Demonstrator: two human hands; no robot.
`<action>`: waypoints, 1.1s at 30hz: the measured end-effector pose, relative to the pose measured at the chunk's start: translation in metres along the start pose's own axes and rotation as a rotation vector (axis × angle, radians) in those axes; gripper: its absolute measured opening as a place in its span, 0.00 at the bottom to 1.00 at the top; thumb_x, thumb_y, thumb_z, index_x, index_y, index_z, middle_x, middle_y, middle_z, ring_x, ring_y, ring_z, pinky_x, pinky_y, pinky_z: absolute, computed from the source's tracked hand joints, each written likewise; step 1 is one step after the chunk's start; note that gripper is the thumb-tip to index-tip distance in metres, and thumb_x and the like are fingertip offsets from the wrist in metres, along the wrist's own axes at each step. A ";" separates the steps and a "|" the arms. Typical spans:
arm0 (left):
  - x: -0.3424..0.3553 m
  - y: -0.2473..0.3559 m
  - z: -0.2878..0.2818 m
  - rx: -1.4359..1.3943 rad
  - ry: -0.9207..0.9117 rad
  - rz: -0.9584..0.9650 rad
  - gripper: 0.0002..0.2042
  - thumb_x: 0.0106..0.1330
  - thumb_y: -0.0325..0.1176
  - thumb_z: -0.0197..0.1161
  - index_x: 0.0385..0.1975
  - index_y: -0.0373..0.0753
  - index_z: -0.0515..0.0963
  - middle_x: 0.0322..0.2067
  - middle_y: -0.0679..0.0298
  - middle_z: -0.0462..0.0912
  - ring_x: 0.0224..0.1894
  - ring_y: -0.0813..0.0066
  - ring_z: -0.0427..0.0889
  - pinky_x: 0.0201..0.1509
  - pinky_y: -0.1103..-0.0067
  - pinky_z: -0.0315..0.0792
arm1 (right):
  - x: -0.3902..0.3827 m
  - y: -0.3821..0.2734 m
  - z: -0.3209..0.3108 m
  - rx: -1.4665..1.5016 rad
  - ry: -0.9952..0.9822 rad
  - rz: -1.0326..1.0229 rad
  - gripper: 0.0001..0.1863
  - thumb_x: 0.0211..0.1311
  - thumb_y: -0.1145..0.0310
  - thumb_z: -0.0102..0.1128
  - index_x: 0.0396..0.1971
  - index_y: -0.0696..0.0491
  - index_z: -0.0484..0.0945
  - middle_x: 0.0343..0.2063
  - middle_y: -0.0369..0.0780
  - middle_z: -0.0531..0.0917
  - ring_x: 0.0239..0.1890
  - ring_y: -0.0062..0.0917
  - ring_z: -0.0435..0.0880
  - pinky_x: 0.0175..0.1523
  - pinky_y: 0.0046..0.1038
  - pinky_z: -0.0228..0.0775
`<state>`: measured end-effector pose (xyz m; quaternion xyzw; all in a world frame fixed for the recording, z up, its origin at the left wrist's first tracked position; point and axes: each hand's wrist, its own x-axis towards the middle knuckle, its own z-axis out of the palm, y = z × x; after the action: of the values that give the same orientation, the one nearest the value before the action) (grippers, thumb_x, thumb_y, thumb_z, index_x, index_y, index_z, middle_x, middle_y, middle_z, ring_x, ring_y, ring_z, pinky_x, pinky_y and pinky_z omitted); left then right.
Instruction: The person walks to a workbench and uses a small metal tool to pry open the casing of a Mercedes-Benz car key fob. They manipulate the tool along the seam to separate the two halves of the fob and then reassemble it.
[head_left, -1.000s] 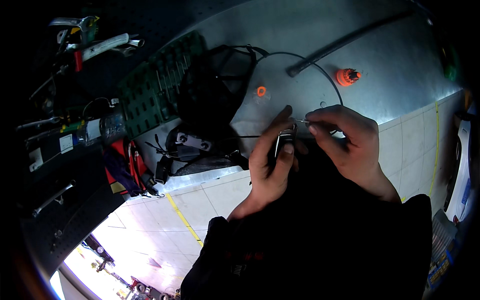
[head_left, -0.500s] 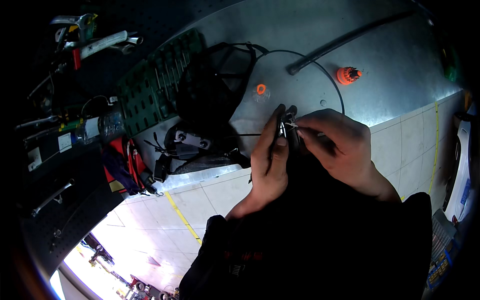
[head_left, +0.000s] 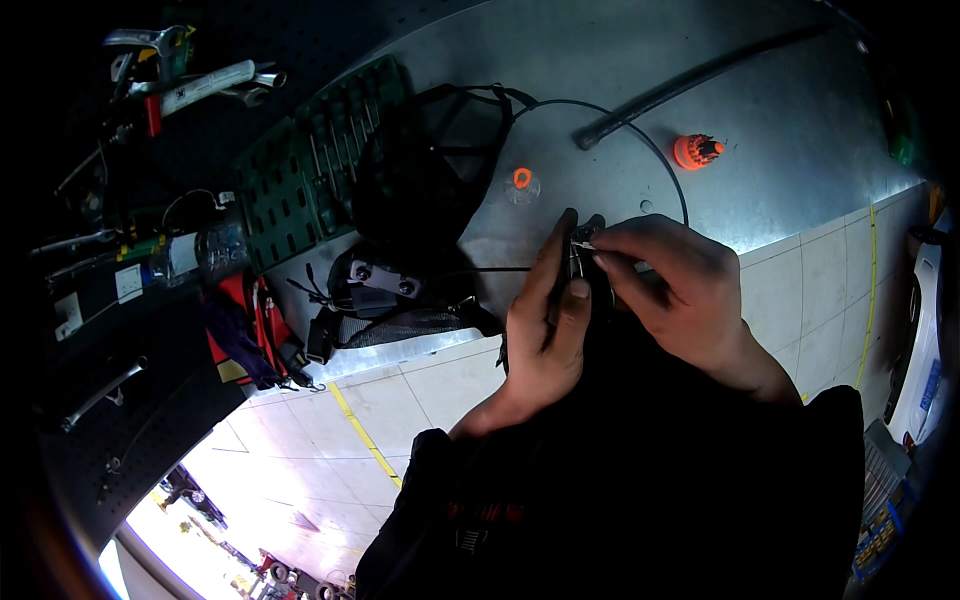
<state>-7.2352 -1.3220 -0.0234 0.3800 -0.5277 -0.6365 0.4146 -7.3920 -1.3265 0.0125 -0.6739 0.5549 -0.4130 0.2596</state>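
Note:
My left hand (head_left: 546,335) is closed around a small dark object (head_left: 587,229) with a shiny metal edge, its thumb laid along the side facing me. The kind of object is hard to make out in the shadow. Held just to the right, my right hand (head_left: 690,290) pinches a tiny pale piece (head_left: 584,245) between thumb and forefinger, right at the dark object's upper part. Whether that piece is joined to it cannot be seen. A thin black cable (head_left: 655,148) curves across the metal bench (head_left: 590,85) beyond my hands.
An orange bit holder (head_left: 694,152), a small clear item with an orange ring (head_left: 522,180) and a black tube (head_left: 680,88) lie on the bench. Leftward are a black bag (head_left: 415,180), a grey controller (head_left: 385,279), a green screwdriver tray (head_left: 290,180) and a red pouch (head_left: 260,325).
My left hand and the dark object have shifted slightly to the right, and the left thumb has moved a little. My right hand keeps its pinch in nearly the same place.

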 end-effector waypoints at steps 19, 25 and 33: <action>-0.001 -0.006 0.001 0.282 0.117 0.006 0.30 0.58 0.18 0.58 0.64 0.33 0.63 0.48 0.54 0.78 0.28 0.87 0.73 0.30 0.89 0.68 | 0.000 -0.003 -0.003 -0.094 0.015 0.045 0.09 0.53 0.78 0.65 0.36 0.56 0.81 0.30 0.41 0.83 0.27 0.27 0.84 0.30 0.23 0.76; -0.001 -0.006 0.002 0.324 0.137 0.031 0.30 0.57 0.19 0.60 0.63 0.33 0.65 0.51 0.51 0.77 0.29 0.83 0.76 0.31 0.87 0.69 | -0.004 0.003 -0.003 -0.104 -0.030 0.023 0.08 0.55 0.76 0.65 0.35 0.57 0.79 0.28 0.40 0.83 0.26 0.26 0.84 0.29 0.22 0.75; 0.000 -0.006 0.004 0.441 0.124 0.106 0.29 0.56 0.20 0.61 0.61 0.32 0.66 0.52 0.47 0.75 0.48 0.62 0.81 0.47 0.77 0.75 | 0.000 0.005 -0.001 -0.197 -0.041 0.015 0.06 0.56 0.72 0.64 0.27 0.57 0.76 0.21 0.40 0.80 0.20 0.30 0.80 0.23 0.27 0.70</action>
<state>-7.2393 -1.3199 -0.0291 0.4717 -0.6465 -0.4587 0.3862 -7.3957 -1.3278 0.0095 -0.7003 0.5923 -0.3409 0.2063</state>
